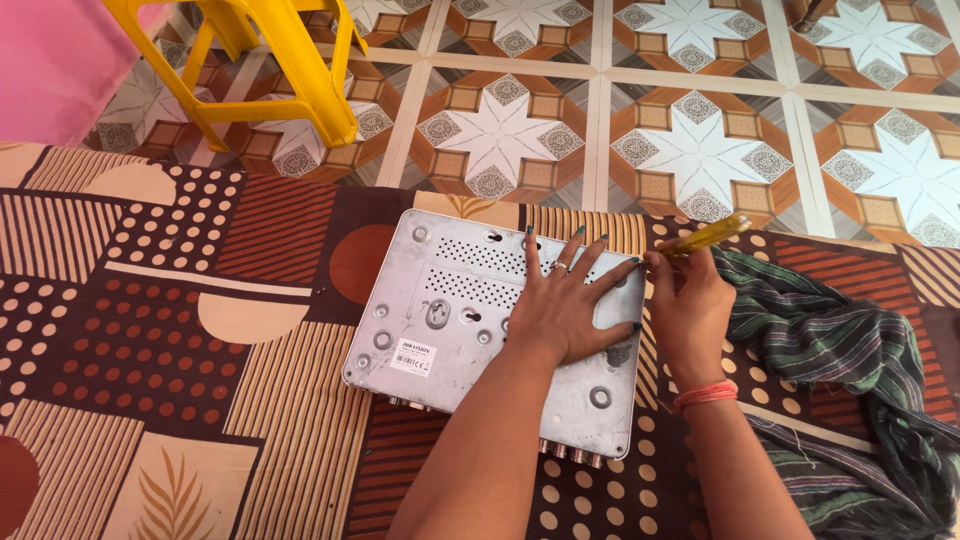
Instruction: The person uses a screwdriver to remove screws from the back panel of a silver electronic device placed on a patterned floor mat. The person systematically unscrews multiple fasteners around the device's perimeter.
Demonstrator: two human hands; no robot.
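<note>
We've got the box (470, 320), a flat grey metal case lying underside up, mid-frame. Left hand (570, 305) lies flat on its right half, fingers spread wide, gripping nothing, just pressing down. Right hand (690, 305) is closed round a screwdriver (705, 237) w/ a yellow handle, at the box's upper right corner; the handle points to the upper right of the frame. The tip is hidden behind our fingers, so we can't tell if it's seated in a screw.

To do this well, imo: keep the left palm's weight on the case so it doesn't skate on the cloth, hold the driver in line w/ the screw rather than slanted, and push in while turning so the head doesn't strip. The connectors along the box's lower edge overhang soft bedding, so don't lean there.

Surface: a patterned bedsheet (150, 330), browns, dots, stripes, and soft, so small screws could vanish in it. A dark green striped cloth (850, 350) is bunched at right, touching our right wrist area. Beyond, top of frame: tiled floor (700, 150) w/ star patterns, a yellow stool (280, 70) upper left, pink fabric (50, 60) in the corner.
</note>
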